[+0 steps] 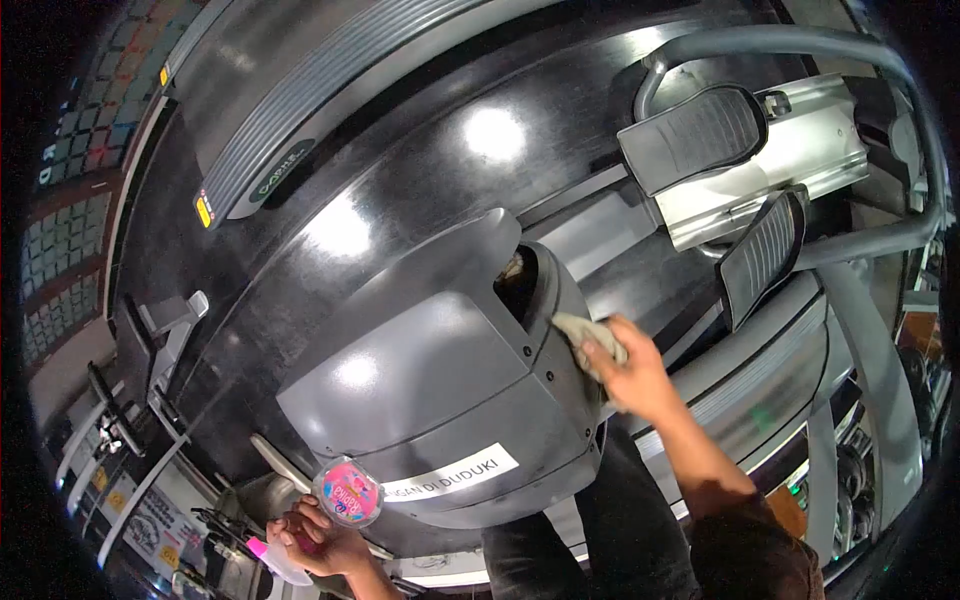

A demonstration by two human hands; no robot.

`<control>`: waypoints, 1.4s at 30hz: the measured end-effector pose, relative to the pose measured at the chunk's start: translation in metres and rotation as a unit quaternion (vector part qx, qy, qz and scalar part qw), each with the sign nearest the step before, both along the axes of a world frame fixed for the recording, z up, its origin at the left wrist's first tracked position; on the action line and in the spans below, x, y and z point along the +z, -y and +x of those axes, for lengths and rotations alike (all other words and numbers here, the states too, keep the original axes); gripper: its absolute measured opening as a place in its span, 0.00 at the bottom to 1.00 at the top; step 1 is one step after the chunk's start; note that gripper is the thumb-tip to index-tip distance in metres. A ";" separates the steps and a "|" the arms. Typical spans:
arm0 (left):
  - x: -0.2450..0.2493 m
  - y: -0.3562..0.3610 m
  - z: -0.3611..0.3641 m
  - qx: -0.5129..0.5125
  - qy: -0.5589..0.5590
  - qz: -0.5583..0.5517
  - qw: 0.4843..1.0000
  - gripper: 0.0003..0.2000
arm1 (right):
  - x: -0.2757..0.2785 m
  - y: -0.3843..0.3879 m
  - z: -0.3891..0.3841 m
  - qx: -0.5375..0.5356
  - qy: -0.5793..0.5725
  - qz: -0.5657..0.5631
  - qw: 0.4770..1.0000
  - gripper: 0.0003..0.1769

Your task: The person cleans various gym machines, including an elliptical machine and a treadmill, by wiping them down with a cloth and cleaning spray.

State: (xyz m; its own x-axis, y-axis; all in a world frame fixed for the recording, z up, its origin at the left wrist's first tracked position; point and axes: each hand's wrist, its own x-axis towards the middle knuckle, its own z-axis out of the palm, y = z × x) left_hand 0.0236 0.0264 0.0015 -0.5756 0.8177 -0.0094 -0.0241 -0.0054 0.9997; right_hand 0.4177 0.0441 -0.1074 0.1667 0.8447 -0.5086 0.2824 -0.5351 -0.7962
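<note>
My right hand (630,370) is closed around a pale, crumpled cloth (577,327). The cloth lies against the side of a grey plastic housing (430,360) on an exercise machine, just below a dark opening (517,285) in the cover. At the lower left, my left hand (318,540) grips a spray bottle (350,492) with a round pink label. A pink and white part of it sticks out past the fingers. The bottle overlaps the lower left edge of the housing, near a white paper strip (455,475) with printed letters.
Two black foot pedals (695,138) sit over a silver rail at the upper right, with a thick grey tube frame (780,40) around them. A treadmill (330,110) stands across the top. Other gym equipment (165,340) is at the left. My legs (635,510) are close against the housing.
</note>
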 end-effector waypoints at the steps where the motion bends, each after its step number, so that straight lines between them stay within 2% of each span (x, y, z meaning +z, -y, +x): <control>1: 0.001 -0.001 0.000 0.006 0.011 0.004 1.000 0.09 | 0.001 0.006 -0.006 -0.040 -0.007 -0.021 0.999 0.09; 3: 0.000 -0.001 0.002 0.020 0.034 0.012 0.999 0.10 | -0.008 0.015 -0.015 -0.119 -0.021 -0.061 0.991 0.09; 6: 0.000 -0.001 0.001 0.006 0.012 0.000 1.000 0.10 | -0.051 -0.003 -0.015 -0.127 0.056 -0.015 0.990 0.09; 8: -0.001 0.001 -0.004 -0.012 0.026 0.011 1.000 0.10 | -0.106 -0.018 -0.008 -0.125 0.057 0.038 0.990 0.12; 10: -0.001 0.001 -0.003 -0.021 0.031 0.010 0.999 0.09 | -0.150 -0.050 0.004 -0.112 0.080 -0.055 0.989 0.15; 12: 0.002 -0.002 0.001 -0.017 0.024 0.000 1.000 0.07 | -0.210 -0.067 0.012 -0.092 0.153 -0.039 0.983 0.17; 14: 0.003 -0.006 0.006 0.008 0.025 -0.007 1.000 0.06 | -0.229 -0.079 0.020 -0.057 0.118 -0.083 0.988 0.19; 15: 0.004 -0.006 0.006 0.021 0.026 -0.012 0.999 0.06 | -0.229 -0.078 0.019 -0.039 0.100 -0.106 0.989 0.20; 17: 0.003 0.001 -0.008 -0.016 0.031 -0.008 0.999 0.07 | -0.224 -0.070 0.017 -0.016 0.013 -0.151 0.988 0.22; 19: 0.001 0.000 -0.008 -0.023 0.030 -0.007 0.999 0.07 | -0.183 -0.069 0.021 -0.013 -0.041 -0.184 0.982 0.25; 22: 0.001 -0.006 0.007 0.039 0.023 0.000 0.999 0.06 | -0.131 -0.040 0.027 0.007 0.027 -0.144 0.989 0.24; 24: 0.002 -0.007 0.008 0.043 0.049 -0.004 0.998 0.06 | -0.119 -0.004 0.019 -0.017 0.058 -0.045 0.997 0.20; 26: 0.002 -0.006 0.004 0.028 0.058 -0.002 0.998 0.06 | -0.066 0.016 0.004 -0.029 0.074 0.025 0.996 0.15; 28: 0.001 -0.004 -0.001 -0.007 0.052 0.001 0.999 0.06 | -0.034 0.034 -0.006 -0.030 0.069 0.149 0.986 0.13; 29: 0.002 -0.006 0.003 0.014 0.036 -0.003 0.999 0.07 | -0.022 0.037 -0.009 -0.037 0.064 0.136 0.988 0.13; 32: 0.003 -0.012 0.016 0.053 0.011 -0.012 0.998 0.07 | -0.044 0.034 -0.014 -0.095 0.049 0.125 0.986 0.14; 35: 0.003 -0.008 0.008 0.044 0.014 -0.014 0.999 0.06 | -0.106 0.003 -0.005 -0.125 0.077 0.060 0.987 0.12; 37: 0.003 -0.007 0.004 0.035 0.009 -0.009 0.999 0.07 | -0.147 -0.028 0.010 -0.077 0.091 0.045 0.992 0.14; 39: 0.003 -0.005 -0.001 0.044 0.014 -0.016 0.999 0.09 | -0.185 -0.064 0.018 -0.134 -0.027 -0.176 0.975 0.18; 42: 0.002 -0.003 -0.004 0.018 0.017 -0.016 1.000 0.10 | -0.208 -0.079 0.020 -0.042 0.029 -0.177 0.983 0.21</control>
State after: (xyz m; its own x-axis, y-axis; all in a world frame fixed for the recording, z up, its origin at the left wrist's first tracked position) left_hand 0.0193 0.0292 0.0031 -0.6031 0.7958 -0.0550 -0.0581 0.0249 0.9980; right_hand 0.4373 0.1228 -0.3156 0.2661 0.5991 -0.7551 0.2649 -0.7987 -0.5403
